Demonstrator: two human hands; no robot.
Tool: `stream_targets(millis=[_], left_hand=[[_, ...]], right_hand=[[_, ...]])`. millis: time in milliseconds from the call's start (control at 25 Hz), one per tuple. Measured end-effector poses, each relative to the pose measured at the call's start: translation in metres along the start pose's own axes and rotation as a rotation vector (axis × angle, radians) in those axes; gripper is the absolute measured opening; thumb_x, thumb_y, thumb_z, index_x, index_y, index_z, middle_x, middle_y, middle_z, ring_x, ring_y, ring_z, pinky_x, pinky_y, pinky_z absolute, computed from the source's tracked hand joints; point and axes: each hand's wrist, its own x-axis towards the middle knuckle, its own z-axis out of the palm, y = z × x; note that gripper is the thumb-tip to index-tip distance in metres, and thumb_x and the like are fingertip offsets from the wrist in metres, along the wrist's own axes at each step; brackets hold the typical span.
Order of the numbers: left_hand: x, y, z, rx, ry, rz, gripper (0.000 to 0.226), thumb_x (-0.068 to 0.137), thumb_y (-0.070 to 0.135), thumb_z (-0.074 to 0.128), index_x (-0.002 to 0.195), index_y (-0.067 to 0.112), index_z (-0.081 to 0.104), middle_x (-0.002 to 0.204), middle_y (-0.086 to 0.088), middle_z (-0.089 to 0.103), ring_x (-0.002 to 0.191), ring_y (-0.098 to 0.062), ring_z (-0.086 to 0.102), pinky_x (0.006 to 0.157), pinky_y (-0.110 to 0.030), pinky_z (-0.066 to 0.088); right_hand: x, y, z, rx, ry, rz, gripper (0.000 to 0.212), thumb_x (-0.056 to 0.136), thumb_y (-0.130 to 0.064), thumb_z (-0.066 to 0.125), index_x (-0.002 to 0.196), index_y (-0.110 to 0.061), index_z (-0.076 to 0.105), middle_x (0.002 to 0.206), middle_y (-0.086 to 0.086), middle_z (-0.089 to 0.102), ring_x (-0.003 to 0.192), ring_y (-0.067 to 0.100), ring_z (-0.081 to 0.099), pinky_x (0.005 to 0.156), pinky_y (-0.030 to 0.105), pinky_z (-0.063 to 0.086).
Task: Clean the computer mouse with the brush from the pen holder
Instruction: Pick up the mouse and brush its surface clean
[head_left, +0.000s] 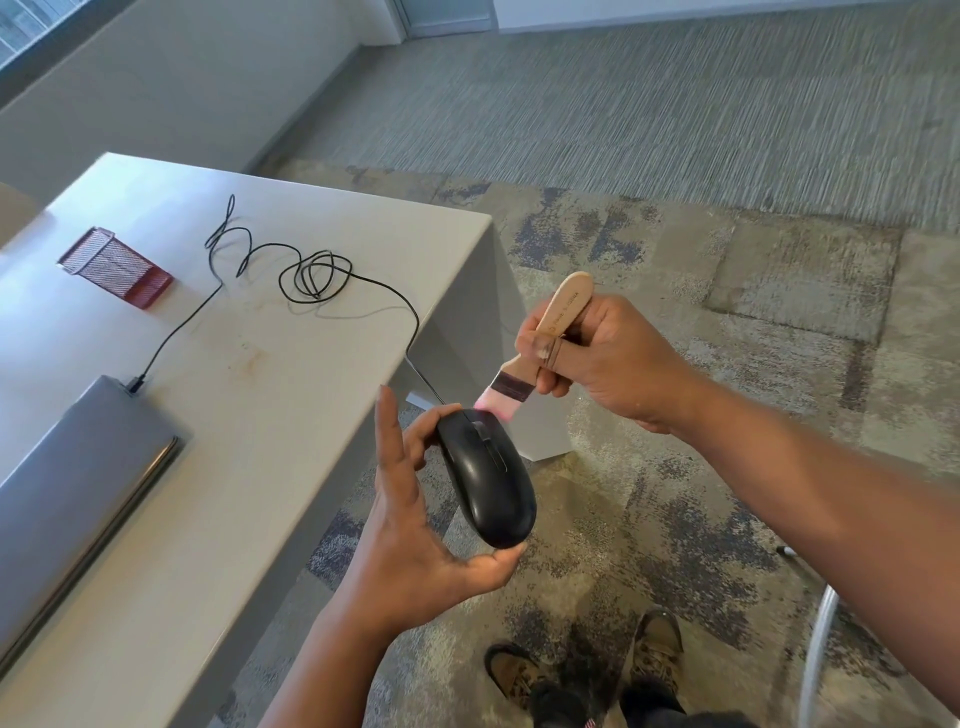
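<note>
A black wired computer mouse (485, 475) is held in the air just past the table's right edge. My left hand (415, 525) grips it, thumb at its rear end and fingers at its front left side, with the index finger standing straight up. My right hand (597, 358) pinches the wooden handle of a small flat brush (540, 338). Its pale pink bristles touch the front end of the mouse. The red mesh pen holder (117, 267) lies tipped on its side at the table's far left.
The mouse's black cable (311, 273) coils over the white table (260, 364) and plugs into a closed grey laptop (78, 467) at the left. Patterned carpet lies below, with my shoes (587, 665) and a metal chair leg (818, 654) at the lower right.
</note>
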Motion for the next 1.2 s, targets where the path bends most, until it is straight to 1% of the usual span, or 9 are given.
stream_targets(millis=[160,240,400,560,720,840,1000,1080,1200], left_hand=[[0.000,-0.002,0.000,0.025,0.001,0.007,0.161,0.069,0.036,0.100,0.171,0.034,-0.025,0.161,-0.003,0.050,0.154,-0.025,0.047,0.125,-0.035,0.033],[0.000,-0.003,0.001,0.046,0.000,0.011,0.161,0.069,0.037,0.100,0.171,0.035,-0.025,0.162,-0.002,0.049,0.154,-0.026,0.047,0.124,-0.045,0.035],[-0.001,-0.003,0.008,0.081,-0.026,0.028,0.160,0.070,0.038,0.099,0.169,0.040,-0.027,0.166,-0.001,0.045,0.152,-0.032,0.048,0.119,-0.064,0.039],[-0.001,-0.004,0.012,0.086,-0.021,0.025,0.161,0.071,0.039,0.100,0.169,0.040,-0.028,0.167,-0.005,0.045,0.152,-0.037,0.048,0.116,-0.072,0.040],[0.000,-0.006,0.012,0.069,-0.001,0.025,0.160,0.071,0.039,0.100,0.170,0.040,-0.026,0.166,-0.003,0.046,0.155,-0.032,0.046,0.119,-0.069,0.039],[0.001,-0.009,0.011,0.051,0.006,0.024,0.161,0.070,0.036,0.101,0.170,0.038,-0.025,0.164,-0.003,0.047,0.154,-0.030,0.047,0.122,-0.063,0.038],[-0.001,-0.012,0.013,0.015,-0.021,0.027,0.162,0.070,0.032,0.102,0.171,0.034,-0.025,0.165,-0.001,0.046,0.153,-0.030,0.048,0.127,-0.049,0.036],[-0.003,-0.012,0.015,-0.003,-0.031,0.022,0.163,0.071,0.031,0.103,0.171,0.033,-0.026,0.165,-0.001,0.046,0.154,-0.030,0.049,0.128,-0.042,0.035],[-0.005,-0.012,0.014,-0.033,-0.034,0.009,0.164,0.071,0.031,0.104,0.171,0.033,-0.025,0.166,-0.002,0.047,0.154,-0.029,0.049,0.128,-0.039,0.036]], right_hand=[[0.004,-0.005,-0.005,0.023,0.024,0.005,0.007,0.095,-0.014,0.070,0.089,-0.012,0.072,0.069,0.010,0.068,0.059,0.018,0.064,0.054,0.027,0.053],[0.007,-0.007,-0.003,0.005,-0.037,0.031,0.010,0.093,-0.018,0.070,0.093,-0.008,0.070,0.069,0.010,0.068,0.058,0.016,0.063,0.053,0.028,0.052],[0.015,-0.008,0.001,-0.075,-0.069,0.066,0.014,0.094,-0.021,0.070,0.096,-0.007,0.067,0.072,0.025,0.067,0.057,0.016,0.063,0.052,0.027,0.051],[0.017,-0.004,0.008,-0.128,0.022,0.017,0.010,0.097,-0.017,0.067,0.096,-0.008,0.065,0.064,0.005,0.068,0.055,0.014,0.064,0.052,0.025,0.052],[0.018,-0.003,0.010,0.020,0.165,-0.024,0.002,0.099,-0.007,0.060,0.098,-0.009,0.060,0.084,0.017,0.074,0.053,0.016,0.061,0.050,0.027,0.049],[0.017,-0.004,0.004,0.124,0.106,0.005,0.006,0.099,-0.007,0.058,0.101,-0.012,0.055,0.083,0.013,0.076,0.047,0.016,0.056,0.044,0.026,0.044],[0.015,-0.002,0.005,0.082,-0.035,0.017,0.007,0.100,-0.011,0.061,0.101,-0.009,0.055,0.086,0.016,0.076,0.051,0.018,0.058,0.047,0.027,0.046],[0.014,0.001,0.010,0.109,-0.011,0.012,0.010,0.100,-0.011,0.063,0.102,-0.008,0.054,0.091,0.021,0.075,0.054,0.019,0.060,0.050,0.029,0.049],[0.010,0.002,0.016,0.171,0.104,-0.024,0.016,0.098,-0.012,0.068,0.104,-0.007,0.054,0.096,0.027,0.073,0.057,0.020,0.065,0.054,0.030,0.054]])
